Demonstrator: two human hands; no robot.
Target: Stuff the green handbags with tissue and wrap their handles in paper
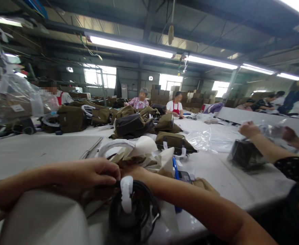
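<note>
A dark bag (136, 217) stands right in front of me, with black handles or straps coiled on it and a piece of white foam wrap (126, 195) around one strap. My left hand (102, 172) is closed, its thumb and fingers pinching the bag's dark edge. My right hand (132, 172) reaches across from the right, just beyond the foam wrap. Its fingers are hidden behind my left hand, so its grip cannot be seen. Crumpled tan and white paper (149, 158) lies just behind both hands. A pale, blurred shape (44, 217) fills the lower left.
Olive bags (129, 124) are heaped along the table (49, 146). A blue item (175, 168) and a phone-like device (184, 177) lie right of the paper. Clear plastic sheets (208, 139) spread farther back. At right, a co-worker's hands (250, 130) handle a plastic-wrapped dark bag (246, 154).
</note>
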